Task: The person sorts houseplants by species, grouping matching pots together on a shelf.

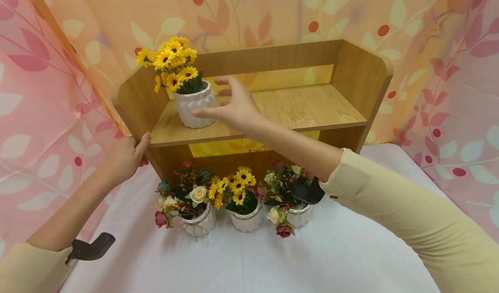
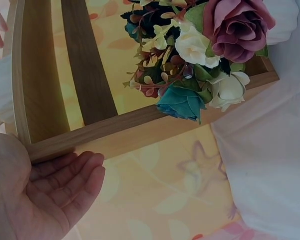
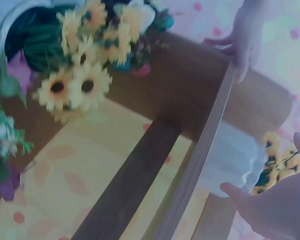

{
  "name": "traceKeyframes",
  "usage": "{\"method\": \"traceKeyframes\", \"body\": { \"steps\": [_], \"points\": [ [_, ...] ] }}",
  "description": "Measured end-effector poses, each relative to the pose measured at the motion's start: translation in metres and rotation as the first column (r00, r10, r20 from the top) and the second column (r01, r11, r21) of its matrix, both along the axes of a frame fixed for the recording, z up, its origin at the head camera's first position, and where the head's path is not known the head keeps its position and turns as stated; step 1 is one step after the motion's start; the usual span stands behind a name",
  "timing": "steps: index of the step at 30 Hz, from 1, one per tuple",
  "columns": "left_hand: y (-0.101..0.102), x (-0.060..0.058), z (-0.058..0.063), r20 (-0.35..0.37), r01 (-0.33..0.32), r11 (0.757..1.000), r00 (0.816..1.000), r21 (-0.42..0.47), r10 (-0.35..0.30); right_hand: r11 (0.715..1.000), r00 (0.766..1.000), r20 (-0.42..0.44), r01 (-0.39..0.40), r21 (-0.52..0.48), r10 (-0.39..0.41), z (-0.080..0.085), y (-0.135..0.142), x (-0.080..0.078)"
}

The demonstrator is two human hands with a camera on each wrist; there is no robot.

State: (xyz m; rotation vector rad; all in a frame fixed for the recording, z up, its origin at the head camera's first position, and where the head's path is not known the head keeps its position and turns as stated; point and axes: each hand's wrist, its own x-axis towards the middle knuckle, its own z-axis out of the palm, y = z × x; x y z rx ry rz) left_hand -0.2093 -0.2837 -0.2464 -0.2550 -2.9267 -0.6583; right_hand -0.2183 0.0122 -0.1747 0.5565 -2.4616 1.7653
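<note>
A white ribbed flowerpot of yellow artificial sunflowers (image 1: pixel 195 106) stands upright on the left part of the wooden shelf's (image 1: pixel 304 109) upper board. My right hand (image 1: pixel 238 106) is at the pot's right side, its thumb in front of the pot and its fingers spread apart behind; whether the thumb touches cannot be told. In the right wrist view the thumb overlaps the pot (image 3: pixel 224 160). At the shelf's left side panel, my left hand (image 1: pixel 126 156) grips the front edge. Its fingers (image 2: pixel 70 185) lie along the panel's outer face in the left wrist view.
Three potted artificial plants stand on the white cloth (image 1: pixel 241 271) before the shelf: mixed roses (image 1: pixel 196 223) at left, sunflowers (image 1: pixel 247 219) in the middle, more roses (image 1: pixel 300 215) at right. Patterned curtains (image 1: pixel 269 11) hang behind and at both sides.
</note>
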Motion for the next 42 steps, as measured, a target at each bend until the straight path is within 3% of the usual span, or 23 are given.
{"method": "traceKeyframes", "body": {
  "steps": [10, 17, 25, 42],
  "points": [
    [0.0, 0.001, 0.001, 0.016, -0.008, 1.0, 1.0, -0.001, 0.008, 0.989, 0.993, -0.078, -0.096, -0.109, 0.088, -0.022, 0.013, 0.035],
    [0.0, 0.0, 0.0, 0.01, -0.014, 1.0, 1.0, -0.005, 0.014, 0.985, 0.983, -0.133, -0.141, -0.096, 0.128, -0.043, 0.025, 0.053],
    [0.001, 0.001, 0.0, -0.01, -0.014, 1.0, 1.0, -0.007, 0.014, 0.992, 0.98, -0.165, -0.119, -0.049, 0.11, -0.074, 0.041, 0.07],
    [0.001, -0.001, -0.001, -0.005, -0.015, 1.0, 1.0, -0.002, 0.015, 0.995, 0.993, -0.117, -0.018, -0.096, 0.007, -0.151, 0.061, 0.078]
  ]
}}
